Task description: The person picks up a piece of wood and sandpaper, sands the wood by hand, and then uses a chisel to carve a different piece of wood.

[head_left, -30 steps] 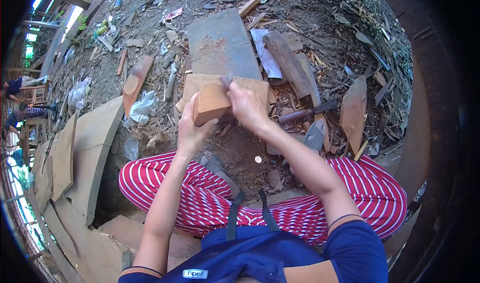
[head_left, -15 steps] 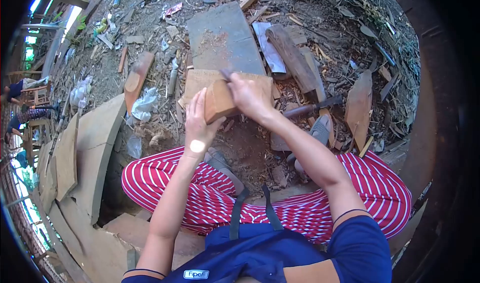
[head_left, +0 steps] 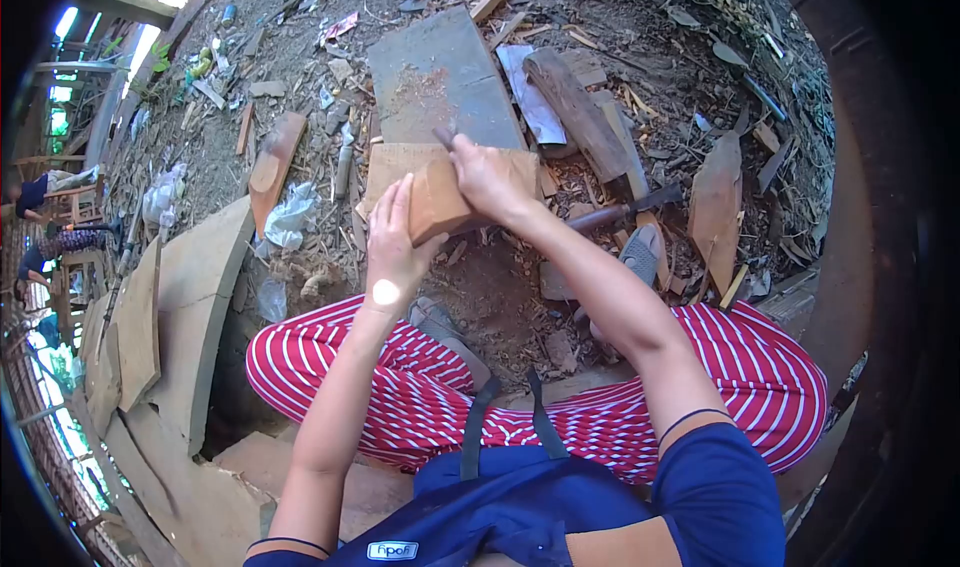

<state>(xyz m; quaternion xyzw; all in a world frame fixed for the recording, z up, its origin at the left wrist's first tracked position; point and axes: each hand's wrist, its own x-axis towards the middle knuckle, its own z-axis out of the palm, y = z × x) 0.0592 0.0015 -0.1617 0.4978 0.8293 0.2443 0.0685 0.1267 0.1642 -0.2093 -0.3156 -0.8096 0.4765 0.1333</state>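
Observation:
A reddish-brown wood block [head_left: 437,205] with cut, angled faces rests tilted on the near edge of a larger pale wood block [head_left: 390,164]. My left hand [head_left: 395,239] is closed round its left side, thumb below and fingers along the upper left. On its upper right, my right hand [head_left: 490,182] is wrapped round a short dark bar-like tool [head_left: 444,138]. One end of that tool sticks out past the fist at the far side; the rest is hidden, so its kind cannot be made out.
Beyond the pale block lies a grey board [head_left: 440,77] sprinkled with shavings. A dark-handled tool [head_left: 625,210] lies to the right, near a weathered timber [head_left: 580,112] and a pointed wood piece [head_left: 716,212]. Large planks [head_left: 190,307] lean at left. Other people [head_left: 35,192] are at far left.
My right hand has shifted slightly, and the dark tool's end now shows a little farther out at the upper left. My left hand keeps its hold on the wood block.

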